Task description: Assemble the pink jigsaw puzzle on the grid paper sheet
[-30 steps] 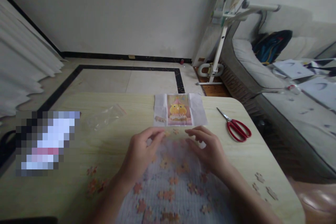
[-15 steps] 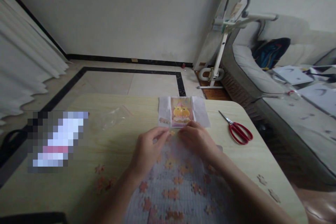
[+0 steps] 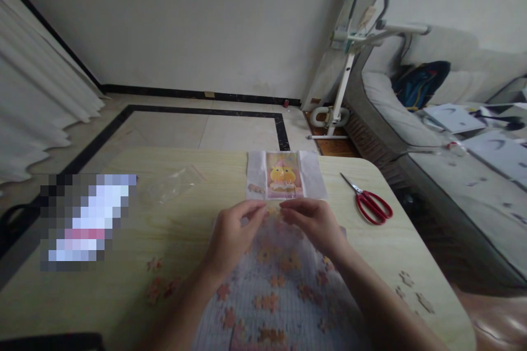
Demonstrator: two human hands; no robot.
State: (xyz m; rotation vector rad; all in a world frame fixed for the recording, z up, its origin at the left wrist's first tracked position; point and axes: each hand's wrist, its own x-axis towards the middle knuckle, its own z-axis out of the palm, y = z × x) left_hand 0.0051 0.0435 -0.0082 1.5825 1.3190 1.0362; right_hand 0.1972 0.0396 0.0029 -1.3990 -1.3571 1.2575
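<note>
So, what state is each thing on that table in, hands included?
Left hand: fingers bent; grip unclear.
Right hand: fingers bent; grip unclear.
Puzzle pieces on the lined sheet: some seemingly joined, others separate.
Reddish pieces at left: lying loose.
Grey pieces at right: lying loose.
Scissors: lying flat, blades closed.
Picture sheet: spread out, picture up.
Clear bag: crumpled.
Pixelated item: cannot tell.

The table [image 3: 189,225] looks smooth and wood-grained, with a glossy, crinkled clear-plastic bag [image 3: 173,184] at its ten o'clock, creased paper [image 3: 284,175] at twelve, scissors [image 3: 359,191] with shiny metal blades [image 3: 348,180] and smooth plastic handles [image 3: 375,207] at two, and matt puzzle pieces [image 3: 267,302] at six.
</note>
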